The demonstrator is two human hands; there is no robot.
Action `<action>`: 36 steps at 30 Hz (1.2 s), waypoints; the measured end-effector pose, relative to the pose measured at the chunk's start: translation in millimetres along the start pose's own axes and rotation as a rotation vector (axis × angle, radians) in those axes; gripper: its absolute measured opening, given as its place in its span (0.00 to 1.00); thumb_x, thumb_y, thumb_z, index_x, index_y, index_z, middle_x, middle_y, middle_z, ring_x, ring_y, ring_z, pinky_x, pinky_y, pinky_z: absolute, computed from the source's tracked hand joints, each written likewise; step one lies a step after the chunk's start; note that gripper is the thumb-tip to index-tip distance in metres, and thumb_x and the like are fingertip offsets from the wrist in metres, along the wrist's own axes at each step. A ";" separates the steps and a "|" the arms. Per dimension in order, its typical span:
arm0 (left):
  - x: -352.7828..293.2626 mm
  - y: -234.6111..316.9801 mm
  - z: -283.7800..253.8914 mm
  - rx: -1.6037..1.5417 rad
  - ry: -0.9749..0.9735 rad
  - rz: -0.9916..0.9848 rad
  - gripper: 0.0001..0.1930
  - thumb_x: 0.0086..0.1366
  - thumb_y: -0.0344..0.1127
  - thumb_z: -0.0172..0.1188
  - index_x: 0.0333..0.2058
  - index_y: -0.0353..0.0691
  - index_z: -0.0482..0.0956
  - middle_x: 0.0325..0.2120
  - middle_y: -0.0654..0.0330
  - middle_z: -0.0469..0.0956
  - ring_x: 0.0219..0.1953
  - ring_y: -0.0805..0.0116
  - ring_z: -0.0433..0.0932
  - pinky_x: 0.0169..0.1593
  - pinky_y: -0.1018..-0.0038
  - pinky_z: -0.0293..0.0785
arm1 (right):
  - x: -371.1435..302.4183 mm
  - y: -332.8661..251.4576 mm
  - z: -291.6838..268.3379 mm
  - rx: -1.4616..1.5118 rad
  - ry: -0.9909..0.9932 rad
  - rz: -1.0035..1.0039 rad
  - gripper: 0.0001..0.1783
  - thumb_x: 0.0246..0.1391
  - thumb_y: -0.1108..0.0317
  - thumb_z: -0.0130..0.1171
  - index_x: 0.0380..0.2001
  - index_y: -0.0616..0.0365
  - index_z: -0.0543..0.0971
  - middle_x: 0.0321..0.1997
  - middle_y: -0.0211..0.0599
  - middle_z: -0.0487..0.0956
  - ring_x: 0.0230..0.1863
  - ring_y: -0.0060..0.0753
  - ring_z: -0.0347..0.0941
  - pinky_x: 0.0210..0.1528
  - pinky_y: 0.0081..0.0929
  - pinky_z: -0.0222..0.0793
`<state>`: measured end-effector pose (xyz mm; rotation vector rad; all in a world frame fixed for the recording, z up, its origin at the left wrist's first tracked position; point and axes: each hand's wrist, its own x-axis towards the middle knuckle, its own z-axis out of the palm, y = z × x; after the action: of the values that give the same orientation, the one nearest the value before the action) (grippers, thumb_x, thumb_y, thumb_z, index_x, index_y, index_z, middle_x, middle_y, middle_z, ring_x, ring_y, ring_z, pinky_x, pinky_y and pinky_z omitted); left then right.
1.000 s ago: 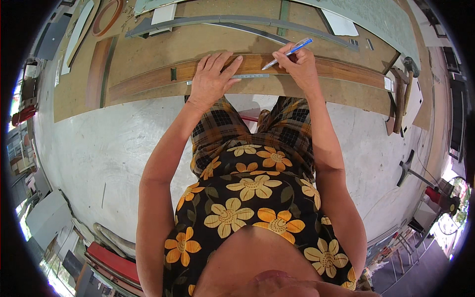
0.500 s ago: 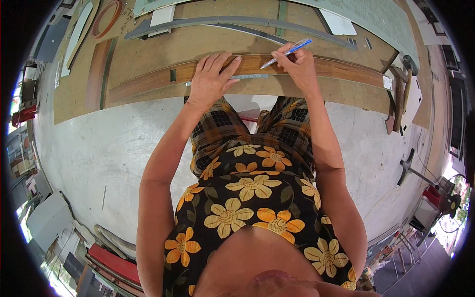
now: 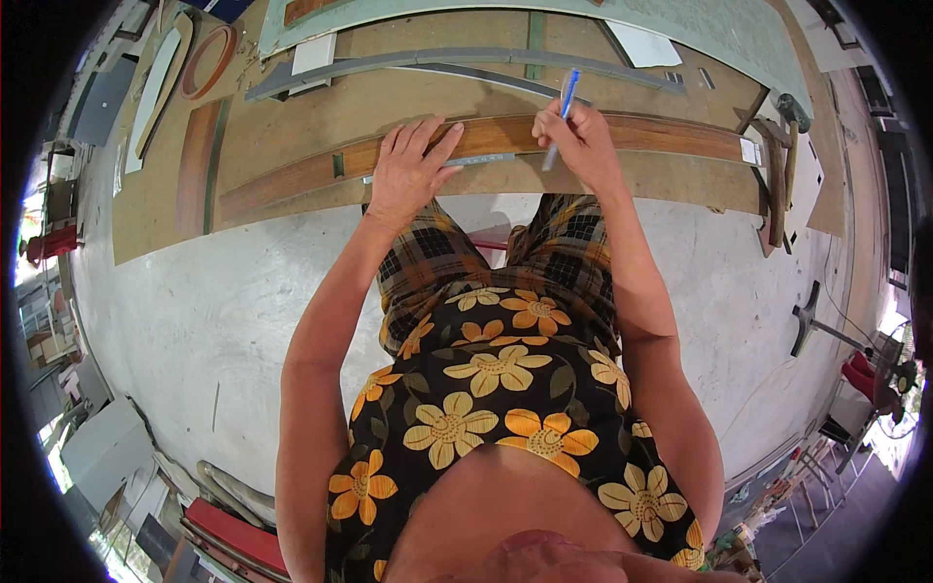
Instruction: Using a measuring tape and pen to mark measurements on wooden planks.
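Note:
A long brown wood-grain plank [image 3: 671,135] lies across the near part of the brown work board. My left hand [image 3: 413,167] rests flat on it with the fingers spread. Under that palm and to its right runs a thin grey metal ruler [image 3: 486,159], along the plank's near edge. In my right hand [image 3: 580,141], a clear pen with a blue end [image 3: 570,89] is gripped between thumb and fingers. It stands nearly upright, its lower end blurred near the plank's near edge. A small dark notch [image 3: 338,166] shows in the plank left of my left hand.
A hammer [image 3: 793,115] and a wooden-handled tool [image 3: 775,185] lie at the right end. Beyond the plank is a long grey strip [image 3: 457,55]. A reddish-brown ring [image 3: 210,62] and a short wooden board [image 3: 198,155] are on the left. Behind stretches a pale green panel [image 3: 719,39].
My right hand has shifted slightly left, and the pen has swung from a slant to nearly upright, its lower end now nearer to me. My left hand stays on the plank.

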<state>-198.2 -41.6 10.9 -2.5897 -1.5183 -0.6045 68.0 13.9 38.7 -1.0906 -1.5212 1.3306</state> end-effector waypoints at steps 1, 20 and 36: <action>0.4 0.1 0.1 0.000 0.012 0.001 0.37 0.52 0.41 0.71 0.63 0.52 0.70 0.58 0.58 0.69 0.59 0.55 0.69 0.63 0.56 0.64 | -4.1 -2.1 -0.4 0.056 0.048 -0.030 0.11 0.65 0.67 0.54 0.29 0.60 0.77 0.25 0.25 0.76 0.25 0.15 0.70 0.29 0.18 0.66; -15.8 -5.0 4.6 -0.239 0.150 0.073 0.14 0.53 0.25 0.68 0.37 0.40 0.74 0.56 0.55 0.71 0.58 0.51 0.72 0.58 0.59 0.70 | -55.2 30.0 59.4 0.046 -0.016 0.292 0.20 0.62 0.53 0.59 0.32 0.63 0.83 0.19 0.31 0.79 0.22 0.18 0.70 0.25 0.24 0.63; -19.5 3.7 -3.2 -0.134 0.215 0.011 0.14 0.50 0.33 0.71 0.36 0.47 0.79 0.37 0.65 0.75 0.40 0.61 0.73 0.40 0.64 0.65 | -43.5 -18.4 -40.2 -0.933 0.300 -0.076 0.28 0.45 0.61 0.72 0.53 0.48 0.79 0.55 0.38 0.74 0.48 0.44 0.77 0.47 0.38 0.75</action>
<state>-204.4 -60.3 7.0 -2.5249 -1.4406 -0.9796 117.2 -17.6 59.6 -1.6667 -1.9529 0.3169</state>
